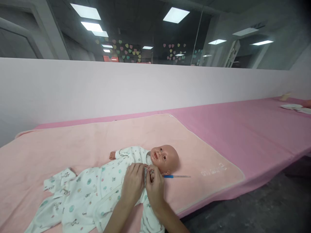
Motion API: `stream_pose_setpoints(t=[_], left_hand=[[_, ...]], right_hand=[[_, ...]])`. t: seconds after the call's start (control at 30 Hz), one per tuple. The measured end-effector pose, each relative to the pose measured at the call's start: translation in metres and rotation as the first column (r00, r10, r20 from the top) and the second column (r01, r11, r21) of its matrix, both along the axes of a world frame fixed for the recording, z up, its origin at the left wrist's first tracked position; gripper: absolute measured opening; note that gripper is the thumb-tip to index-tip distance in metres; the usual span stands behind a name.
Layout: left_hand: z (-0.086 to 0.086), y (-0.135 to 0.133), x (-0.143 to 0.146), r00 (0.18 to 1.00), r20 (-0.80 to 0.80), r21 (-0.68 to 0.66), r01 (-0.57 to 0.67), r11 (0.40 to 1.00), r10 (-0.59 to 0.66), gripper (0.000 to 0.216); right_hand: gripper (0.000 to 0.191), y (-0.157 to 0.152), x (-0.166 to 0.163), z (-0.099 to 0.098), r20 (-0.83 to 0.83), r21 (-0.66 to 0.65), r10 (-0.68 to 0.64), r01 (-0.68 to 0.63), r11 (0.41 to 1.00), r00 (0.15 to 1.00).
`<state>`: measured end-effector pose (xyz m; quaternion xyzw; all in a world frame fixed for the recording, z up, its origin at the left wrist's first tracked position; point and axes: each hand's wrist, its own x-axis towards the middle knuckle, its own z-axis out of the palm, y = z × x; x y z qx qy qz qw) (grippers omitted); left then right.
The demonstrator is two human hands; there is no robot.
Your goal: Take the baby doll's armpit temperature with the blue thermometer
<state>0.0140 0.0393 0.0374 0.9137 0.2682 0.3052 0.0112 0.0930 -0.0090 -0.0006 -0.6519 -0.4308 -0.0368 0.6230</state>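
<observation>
A baby doll [166, 158] lies on its back, its head to the right. It wears a white romper [92, 184] with green dots and small printed figures. My left hand [134, 181] rests on the chest of the romper, fingers bent and closed on its cloth near the collar. Beside it, my right hand [155, 185] pinches the romper's edge just below the doll's chin. The fingertips of both hands almost meet, and the exact bit of cloth between them is hidden. By the doll's ear lies a thin stick with a blue end [168, 176] and a clear shaft.
A peach blanket [194, 155] lies under the doll, over a pink table cover [255, 129]. Behind stands a white wall [145, 84] with a window above. White cloth [291, 106] lies at the far right. The table's front edge drops to a dark floor [255, 207].
</observation>
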Motion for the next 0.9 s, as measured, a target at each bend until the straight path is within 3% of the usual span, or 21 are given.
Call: stream_pose_setpoints(t=[0.33,0.5,0.9], left_hand=[[-0.011,-0.018,0.007,0.967,0.094,0.003,-0.237,0.972,0.235,0.019],[-0.018,-0.031,0.007,0.931,0.172,0.005,-0.327,0.945,0.321,0.021],[-0.025,-0.035,0.005,0.92,0.209,-0.039,-0.332,0.943,0.332,0.019]], right_hand=[[0.017,-0.004,0.005,0.007,-0.079,0.042,0.182,-0.179,0.983,0.98],[0.016,-0.007,0.006,0.006,-0.084,0.023,0.202,-0.2,0.979,0.976],[0.02,-0.009,0.007,0.003,-0.028,0.01,0.196,-0.196,0.981,0.98]])
